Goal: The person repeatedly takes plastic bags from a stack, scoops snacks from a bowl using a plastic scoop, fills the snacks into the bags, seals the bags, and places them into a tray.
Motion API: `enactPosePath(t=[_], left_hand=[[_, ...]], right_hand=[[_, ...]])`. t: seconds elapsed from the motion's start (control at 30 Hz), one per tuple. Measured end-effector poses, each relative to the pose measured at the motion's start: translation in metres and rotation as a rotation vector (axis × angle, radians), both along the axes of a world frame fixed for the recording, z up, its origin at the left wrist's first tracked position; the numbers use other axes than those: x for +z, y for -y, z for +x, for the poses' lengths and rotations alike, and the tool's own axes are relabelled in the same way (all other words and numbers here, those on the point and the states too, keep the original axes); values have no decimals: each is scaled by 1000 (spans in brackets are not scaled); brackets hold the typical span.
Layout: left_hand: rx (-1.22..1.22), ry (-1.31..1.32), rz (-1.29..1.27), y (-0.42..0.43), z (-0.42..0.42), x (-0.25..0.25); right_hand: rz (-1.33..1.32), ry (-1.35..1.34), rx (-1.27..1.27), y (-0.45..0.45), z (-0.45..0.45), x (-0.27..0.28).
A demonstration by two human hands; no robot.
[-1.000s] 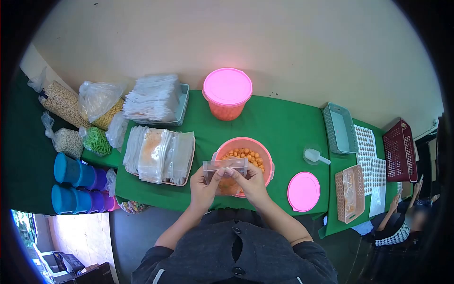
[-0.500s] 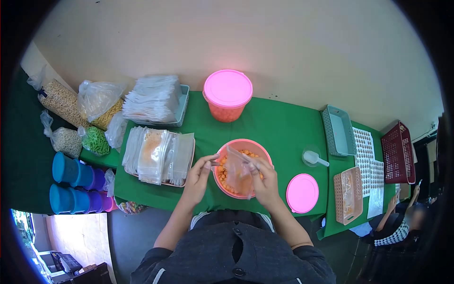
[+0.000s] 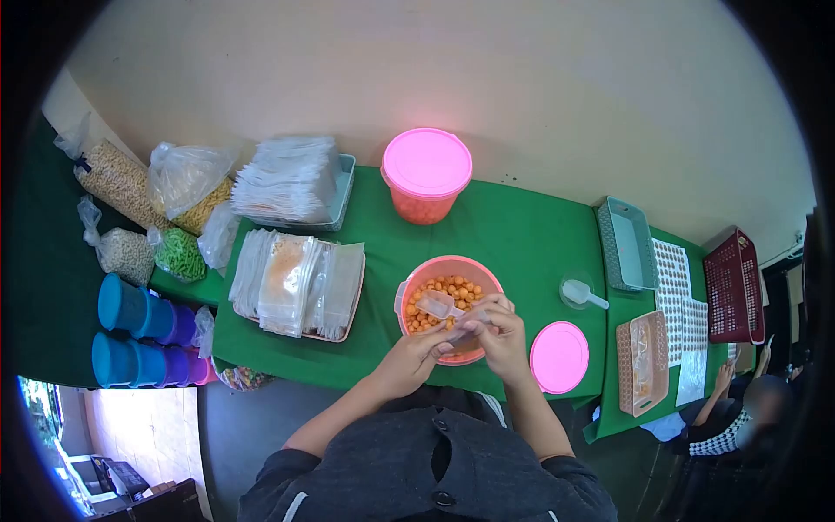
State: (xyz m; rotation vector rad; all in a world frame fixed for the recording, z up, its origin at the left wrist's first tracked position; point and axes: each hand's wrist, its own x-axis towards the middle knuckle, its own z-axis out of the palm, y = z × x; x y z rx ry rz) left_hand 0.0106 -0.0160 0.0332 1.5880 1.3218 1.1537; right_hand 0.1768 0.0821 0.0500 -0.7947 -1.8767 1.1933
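Observation:
A pink bucket (image 3: 405, 324) holds round orange snack balls (image 3: 424, 322). On the balls rests a clear scoop (image 3: 437, 304). Over the bucket's near right side, my left hand (image 3: 410, 358) and my right hand (image 3: 499, 339) meet with fingers pinched round a small clear plastic bag (image 3: 464, 331). My fingers hide much of the bag, so its contents cannot be made out. To the right of my right hand lies a round pink lid (image 3: 559, 358) on the green cloth.
At left stand a tray of flat plastic bags (image 3: 291, 283) and a basket of white packets (image 3: 287, 187). A lidded pink bucket (image 3: 426, 174) is behind. Rightward are a white scoop (image 3: 583, 292), a teal basket (image 3: 628, 244) and a peach basket (image 3: 642, 365). Another person (image 3: 731, 418) is at far right.
My left hand has moved right and nearer to my body, joining my right hand at the bag. The bag has shifted off the bucket's middle, where the scoop now shows.

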Motion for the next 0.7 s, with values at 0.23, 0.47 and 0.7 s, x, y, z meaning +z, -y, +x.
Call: enactPosePath(t=[0.23, 0.47, 0.7], left_hand=[[248, -115, -75, 7, -58, 10], [791, -713, -199, 74, -179, -49], [714, -783, -321, 85, -188, -70]], right_hand=[[-216, 70, -976, -91, 144, -37], [-79, -757, -1146, -137, 446, -155], [-122, -1122, -1258, -83, 526, -213]])
